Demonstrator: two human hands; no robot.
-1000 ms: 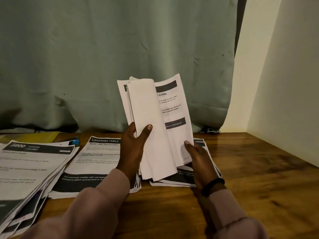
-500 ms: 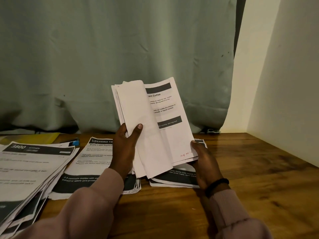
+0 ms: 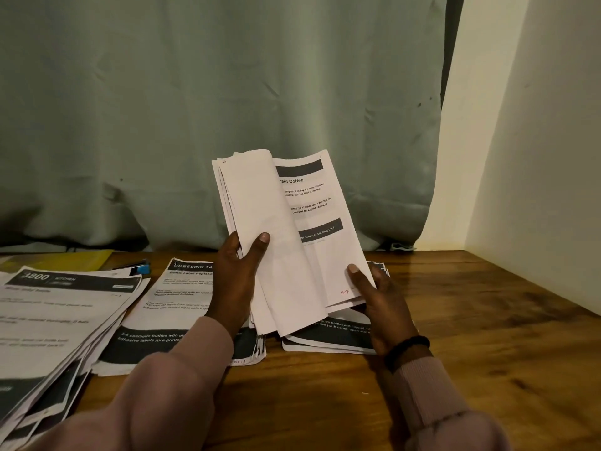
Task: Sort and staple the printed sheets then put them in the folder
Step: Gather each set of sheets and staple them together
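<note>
I hold a bundle of printed sheets (image 3: pixel 292 229) upright above the table's middle. My left hand (image 3: pixel 235 281) grips the folded-back blank sheets, thumb on the front. My right hand (image 3: pixel 377 297) pinches the lower right corner of the page headed "Coffee". Under the bundle lie two flat piles: one headed "Dressing Table" (image 3: pixel 169 307) and another (image 3: pixel 328 340) beneath my right hand. A large pile headed "3800 Kitchen" (image 3: pixel 55 320) fans out at the left. A yellow folder (image 3: pixel 65 260) lies at the back left. No stapler shows clearly.
A blue and black object (image 3: pixel 138 267) lies by the folder, partly under the sheets. A grey-green curtain (image 3: pixel 227 109) hangs behind the wooden table (image 3: pixel 471 336). A pale wall (image 3: pixel 536 157) closes the right side.
The held bundle has dropped a little and tilted right. My right thumb has slid onto the lower right corner of the open page, and more of that page shows.
</note>
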